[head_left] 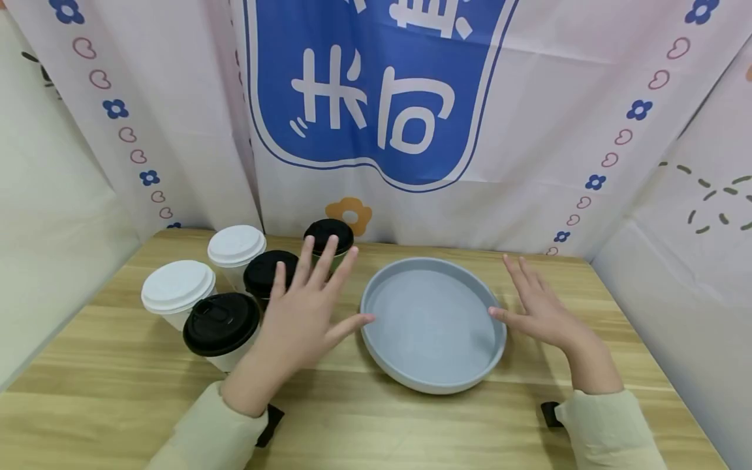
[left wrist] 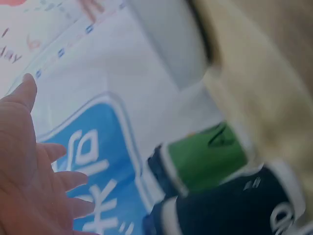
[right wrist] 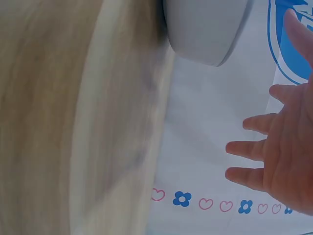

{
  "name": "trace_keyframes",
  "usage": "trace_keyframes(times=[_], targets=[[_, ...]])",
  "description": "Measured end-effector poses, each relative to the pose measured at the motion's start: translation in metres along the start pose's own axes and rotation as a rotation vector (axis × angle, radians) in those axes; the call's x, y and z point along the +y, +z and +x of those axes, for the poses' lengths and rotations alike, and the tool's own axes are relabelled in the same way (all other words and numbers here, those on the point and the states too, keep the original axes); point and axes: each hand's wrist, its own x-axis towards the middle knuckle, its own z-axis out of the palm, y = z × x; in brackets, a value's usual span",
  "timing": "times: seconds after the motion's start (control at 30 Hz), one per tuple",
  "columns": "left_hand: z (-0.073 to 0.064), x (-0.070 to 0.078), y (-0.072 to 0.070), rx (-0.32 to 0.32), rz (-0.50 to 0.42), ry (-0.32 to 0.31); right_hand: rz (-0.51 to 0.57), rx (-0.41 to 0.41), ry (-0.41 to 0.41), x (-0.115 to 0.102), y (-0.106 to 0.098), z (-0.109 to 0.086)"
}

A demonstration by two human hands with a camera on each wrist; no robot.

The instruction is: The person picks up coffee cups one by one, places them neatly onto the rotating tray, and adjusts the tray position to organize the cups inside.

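Observation:
A round grey tray (head_left: 431, 320) with a raised rim lies on the wooden table between the two hands. My left hand (head_left: 305, 313) is spread wide in the air at the tray's left, its thumb tip overlapping the rim in the head view. At the tray's right side, my right hand (head_left: 540, 310) has its fingers extended and its thumb pointing toward the rim. Neither hand holds anything. Behind and left of the left hand stand lidded paper cups, among them a black-lidded cup (head_left: 222, 326) and a green cup (left wrist: 208, 156) seen sideways in the left wrist view.
Two white-lidded cups (head_left: 179, 287) stand at the table's left, near more black-lidded ones. A printed cloth (head_left: 529, 130) hangs along the back edge, with pale side walls left and right. The wooden tabletop (head_left: 364, 431) extends toward the front.

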Motion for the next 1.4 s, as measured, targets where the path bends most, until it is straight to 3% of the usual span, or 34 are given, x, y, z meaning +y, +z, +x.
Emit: trace_keyframes(times=[0.3,0.5,0.6,0.8,0.87,1.17,1.4], targets=[[-0.025,-0.031,-0.047,0.095,-0.02,-0.08,0.161,-0.015,-0.059,0.007,0.006,0.008],[-0.042,-0.065,-0.063,0.149,-0.115,-0.067,0.222,-0.042,-0.063,0.01,0.01,0.01],[-0.051,-0.083,-0.065,0.138,-0.217,-0.071,0.24,-0.066,-0.049,0.011,0.011,0.011],[-0.068,-0.108,-0.065,0.033,-0.392,-0.14,0.273,-0.124,-0.026,0.008,0.013,0.009],[-0.071,-0.114,-0.062,0.021,-0.413,-0.145,0.273,-0.131,-0.036,0.008,0.013,0.009],[-0.077,-0.13,-0.049,0.055,-0.461,-0.06,0.281,-0.186,-0.013,0.008,0.013,0.008],[-0.079,-0.137,-0.045,0.012,-0.452,-0.062,0.307,-0.232,0.004,0.008,0.012,0.008]])
